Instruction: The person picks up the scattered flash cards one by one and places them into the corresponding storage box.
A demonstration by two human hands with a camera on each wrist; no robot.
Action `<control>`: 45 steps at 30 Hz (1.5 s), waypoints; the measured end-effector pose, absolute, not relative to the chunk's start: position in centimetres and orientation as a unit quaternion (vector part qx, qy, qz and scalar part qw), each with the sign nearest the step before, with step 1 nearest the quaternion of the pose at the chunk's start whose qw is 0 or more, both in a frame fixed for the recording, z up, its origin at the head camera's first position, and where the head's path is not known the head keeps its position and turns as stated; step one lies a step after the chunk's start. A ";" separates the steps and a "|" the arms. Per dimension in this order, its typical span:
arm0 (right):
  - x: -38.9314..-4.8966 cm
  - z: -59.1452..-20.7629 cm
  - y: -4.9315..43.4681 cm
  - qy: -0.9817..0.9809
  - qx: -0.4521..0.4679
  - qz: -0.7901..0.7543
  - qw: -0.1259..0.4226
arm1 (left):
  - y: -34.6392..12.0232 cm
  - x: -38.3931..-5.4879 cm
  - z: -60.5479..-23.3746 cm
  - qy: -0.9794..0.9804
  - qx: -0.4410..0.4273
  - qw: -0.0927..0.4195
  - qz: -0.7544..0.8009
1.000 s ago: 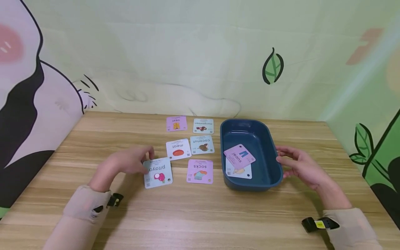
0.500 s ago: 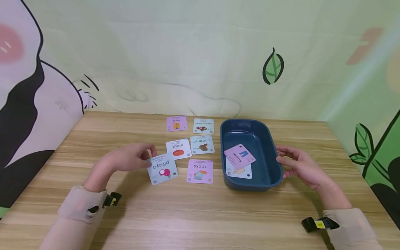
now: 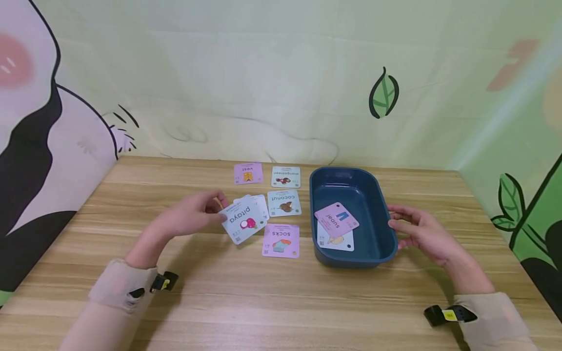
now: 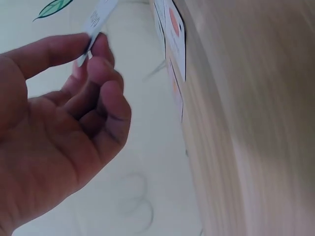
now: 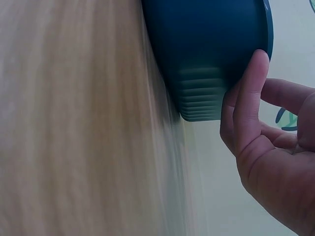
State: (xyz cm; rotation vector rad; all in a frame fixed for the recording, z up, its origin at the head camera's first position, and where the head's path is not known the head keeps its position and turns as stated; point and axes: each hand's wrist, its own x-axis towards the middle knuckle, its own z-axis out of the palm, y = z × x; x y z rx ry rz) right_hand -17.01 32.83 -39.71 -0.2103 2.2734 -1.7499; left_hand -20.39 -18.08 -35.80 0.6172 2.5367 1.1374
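Pale blue, near-square card lettered "pitaya" [image 3: 243,219]: hung above the light wood-grain desk [image 3: 246,302], apart from its surface, as the left wrist view showed.
Left hand [image 3: 193,212]: clamped on the pitaya card, thumb and finger pinching it near its left corner.
Card from grip: reached out to the right and slightly toward the person, tilted; being nearly square, it offered no marked long axis.
Deep blue, round-cornered rectangular bin [image 3: 347,261]: stood to the right of the pitaya card, well apart from it, long axis running from the person's side toward the wall [image 3: 246,87], so a long side faced the card.
Between card and bin: a purple square card lettered "socks" [image 3: 281,241] lay on the near side, a pale blue square card lettered "coconut" [image 3: 284,203] on the far side.
Under the card: in the head view it covered much of a white card [image 3: 263,206] on the desk.
Inside the bin: a purple card lettered "jeans" [image 3: 337,219] overlapped a second white card [image 3: 347,242], both toward the near left.
Right hand [image 3: 423,234]: touched the bin's outer right side, fingers extended rather than wrapped round it.
Nearer hand: the left had the card; the right was nearer the bin, across from the card.
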 end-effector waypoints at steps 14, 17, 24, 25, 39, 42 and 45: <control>-17.0 -39.8 32.9 0.780 -0.071 -0.607 0.132 | -14.2 -20.6 -36.1 0.826 0.172 0.132 0.521; -17.0 -39.7 32.9 0.780 -0.072 -0.607 0.133 | -13.0 -20.4 -36.2 0.818 0.181 0.127 0.532; -17.0 -39.6 32.9 0.778 -0.071 -0.610 0.131 | -9.8 -20.0 -36.3 0.807 0.191 0.105 0.549; -17.0 -39.6 32.8 0.778 -0.072 -0.610 0.131 | -9.4 -20.0 -36.3 0.806 0.194 0.105 0.550; -16.9 -39.3 32.7 0.779 -0.072 -0.609 0.132 | -5.0 -19.8 -36.7 0.796 0.194 0.091 0.566; -16.9 -39.4 32.7 0.780 -0.070 -0.608 0.132 | -4.1 -19.8 -37.0 0.799 0.198 0.089 0.560; -16.9 -39.4 32.8 0.781 -0.070 -0.607 0.132 | -3.4 -19.8 -37.4 0.806 0.201 0.086 0.550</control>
